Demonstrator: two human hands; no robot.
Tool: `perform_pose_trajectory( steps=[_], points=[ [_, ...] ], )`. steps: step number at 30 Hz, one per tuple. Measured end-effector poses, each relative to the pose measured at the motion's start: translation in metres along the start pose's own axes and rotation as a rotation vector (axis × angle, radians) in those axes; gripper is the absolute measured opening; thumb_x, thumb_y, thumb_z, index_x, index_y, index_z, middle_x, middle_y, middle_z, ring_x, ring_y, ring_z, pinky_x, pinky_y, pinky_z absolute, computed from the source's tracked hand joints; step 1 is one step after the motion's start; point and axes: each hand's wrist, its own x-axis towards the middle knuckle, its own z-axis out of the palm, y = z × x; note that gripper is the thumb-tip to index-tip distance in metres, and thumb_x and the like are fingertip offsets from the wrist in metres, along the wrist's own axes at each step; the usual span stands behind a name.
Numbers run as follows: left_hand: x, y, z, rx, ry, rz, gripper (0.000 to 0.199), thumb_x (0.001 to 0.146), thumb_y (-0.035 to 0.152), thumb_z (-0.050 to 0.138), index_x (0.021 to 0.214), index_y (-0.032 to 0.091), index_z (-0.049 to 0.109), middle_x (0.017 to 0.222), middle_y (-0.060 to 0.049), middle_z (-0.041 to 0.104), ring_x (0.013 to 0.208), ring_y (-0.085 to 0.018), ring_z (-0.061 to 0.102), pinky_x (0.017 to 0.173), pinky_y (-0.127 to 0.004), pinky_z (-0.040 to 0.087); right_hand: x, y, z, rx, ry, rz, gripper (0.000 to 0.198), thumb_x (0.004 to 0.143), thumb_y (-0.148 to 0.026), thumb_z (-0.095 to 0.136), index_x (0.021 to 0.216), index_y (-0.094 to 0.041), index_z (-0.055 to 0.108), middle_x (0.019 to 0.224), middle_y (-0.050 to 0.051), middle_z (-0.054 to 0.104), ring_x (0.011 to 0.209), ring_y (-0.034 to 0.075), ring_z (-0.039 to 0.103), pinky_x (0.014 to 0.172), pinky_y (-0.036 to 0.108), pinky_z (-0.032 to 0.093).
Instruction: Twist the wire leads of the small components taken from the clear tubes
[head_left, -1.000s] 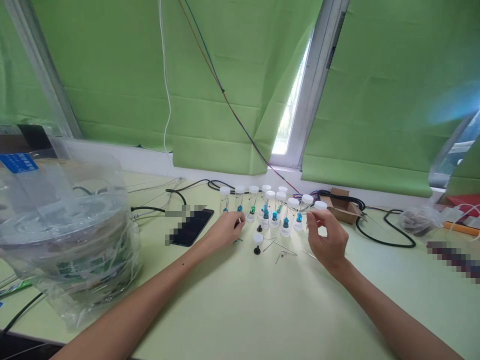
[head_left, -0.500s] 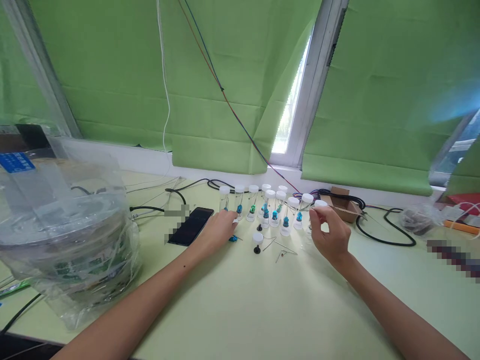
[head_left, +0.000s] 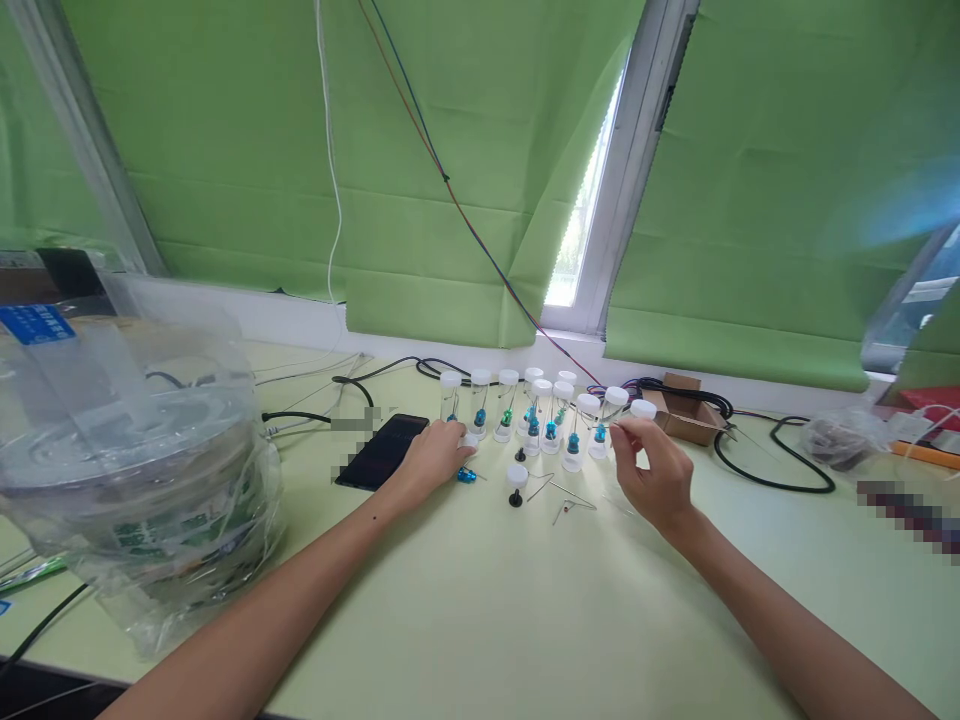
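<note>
My left hand (head_left: 435, 452) rests low over the table, fingers curled down around a small white cap (head_left: 470, 441). Just below its fingertips lies a blue needle-like fitting (head_left: 466, 476). My right hand (head_left: 654, 470) is raised at the right end of a group of clear tubes, thumb and fingertips pinched together; whatever is between them is too small to make out. The white-capped tubes stand upright, with blue or green fittings inside, such as this tube (head_left: 572, 462). A capped tube (head_left: 643, 409) is partly hidden behind my right hand.
Before the tubes lie thin metal pins (head_left: 574, 497), black pieces (head_left: 515, 498) and a white cap (head_left: 517, 474). A phone (head_left: 384, 452) lies left of my left hand. A plastic-wrapped spool (head_left: 135, 480) stands left; an open cardboard box (head_left: 682, 415) and black cables (head_left: 810, 485) are at the back right.
My right hand has shifted slightly left toward the tubes, its fingers still pinched. My left hand has barely moved; more of the white cap shows at its fingertips.
</note>
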Motion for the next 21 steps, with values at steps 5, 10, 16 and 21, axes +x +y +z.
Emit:
perform_pose_trajectory(
  steps=[5,10,16,21],
  points=[
    [0.0020,-0.0021,0.0031,-0.042,0.014,0.009,0.029,0.083,0.040,0.054,0.103,0.022,0.063,0.099,-0.011,0.066,0.097,-0.029,0.059,0.064,-0.030,0.039,-0.0003,-0.0003,0.0006,0.013,-0.012,0.001,0.009,0.088,-0.012,0.056,0.082,-0.018,0.055,0.062,-0.001,0.057,0.049,0.008,0.049,0.049,0.021,0.036],
    [0.0012,-0.0031,0.0046,-0.079,0.011,0.014,0.032,0.082,0.039,0.056,0.107,0.020,0.064,0.093,-0.012,0.066,0.095,-0.030,0.060,0.063,-0.030,0.038,-0.0014,0.0003,0.0009,0.017,-0.020,0.002,0.010,0.088,-0.011,0.055,0.082,-0.018,0.055,0.062,-0.002,0.057,0.049,0.008,0.048,0.049,0.021,0.036],
    [0.0028,-0.0005,0.0014,-0.158,0.021,0.055,0.027,0.081,0.040,0.057,0.090,0.018,0.068,0.081,-0.009,0.066,0.082,-0.024,0.061,0.059,-0.028,0.036,-0.0020,0.0008,0.0010,0.030,-0.037,0.002,0.009,0.089,-0.012,0.055,0.082,-0.018,0.056,0.064,0.000,0.059,0.050,0.009,0.050,0.049,0.021,0.036],
    [0.0078,0.0015,-0.0007,-0.393,0.007,0.042,0.039,0.081,0.052,0.053,0.087,0.017,0.068,0.069,-0.003,0.063,0.063,-0.017,0.057,0.052,-0.026,0.033,-0.0029,0.0005,0.0014,0.044,-0.053,0.007,0.009,0.088,-0.011,0.055,0.083,-0.018,0.055,0.066,0.000,0.059,0.051,0.008,0.049,0.050,0.020,0.036]
  ],
)
